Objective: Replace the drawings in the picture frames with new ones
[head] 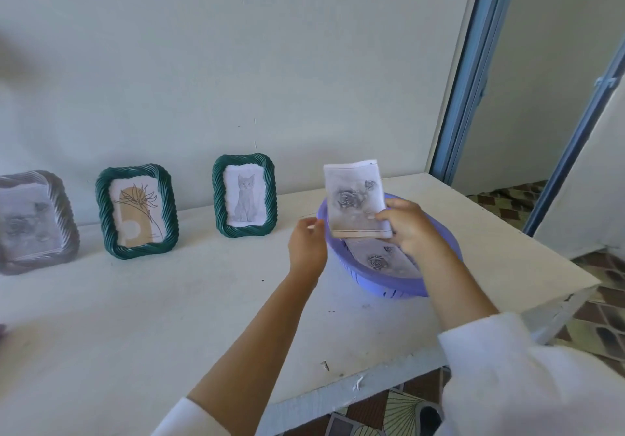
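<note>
Over the purple basket (368, 276) at the right side of the white table (169, 317), my right hand (409, 229) holds up a rose drawing (353, 199), thumb on the front and fingers curled behind its lower right corner. My left hand (306, 246) is just beside the paper's left edge, fingers loosely bent, holding nothing — I cannot tell if a fingertip touches the sheet. My two hands are apart, with the paper between them.

More rose drawings (382, 259) lie in the basket, but my right hand and the raised sheet cover most of them, so I cannot count them. A thin line runs round the edge of the raised sheet; I can read no words on it.

Three frames stand along the wall (236, 63). The far left frame (33, 222) is blurry and cut by the picture's edge; it seems to hold a grey rose. The middle green frame (137, 210) shows a line flower on tan paper, with tiny writing under it too small to read. The right green frame (244, 195) shows a grey cat.

Bare table top lies in front of the frames, wide and open. The basket sits near the table's right edge, and the near edge is rough and chipped — a small nail (325, 364) sticks up there.
</note>
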